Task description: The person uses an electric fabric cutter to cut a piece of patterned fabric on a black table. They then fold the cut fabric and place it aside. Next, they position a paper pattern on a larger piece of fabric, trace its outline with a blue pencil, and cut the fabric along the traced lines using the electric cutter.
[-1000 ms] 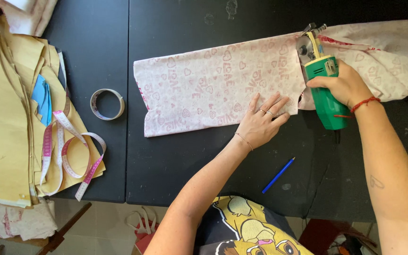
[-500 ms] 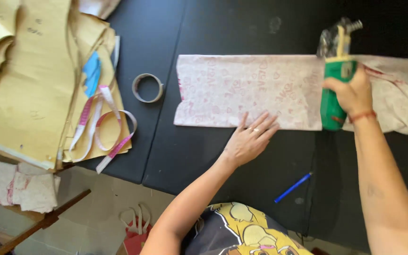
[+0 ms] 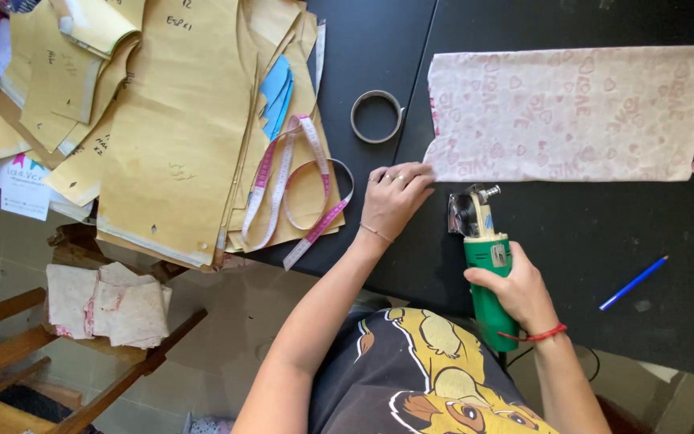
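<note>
While flat, pink heart-print fabric [image 3: 564,112] | left hand [image 3: 395,201] fingers together on edge | right hand [image 3: 516,289] fingers clamped on green cutter [image 3: 487,281]

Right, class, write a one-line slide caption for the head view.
Left hand touches the pink printed fabric on a black table; right hand holds a green electric cutter.

A small sewing or garment-cutting workshop, seen from above. A black bench [image 3: 572,241] holds a length of pink printed fabric [image 3: 568,112] laid flat, a heap of tan paper garment patterns [image 3: 178,120], a pink and white measuring tape [image 3: 287,185] and a roll of tape [image 3: 377,116]. A green handheld electric fabric cutter [image 3: 485,269] and a blue pencil [image 3: 633,283] are on the bench too. Folded fabric scraps [image 3: 110,301] rest on a wooden stool beside it, over a tiled floor.
</note>
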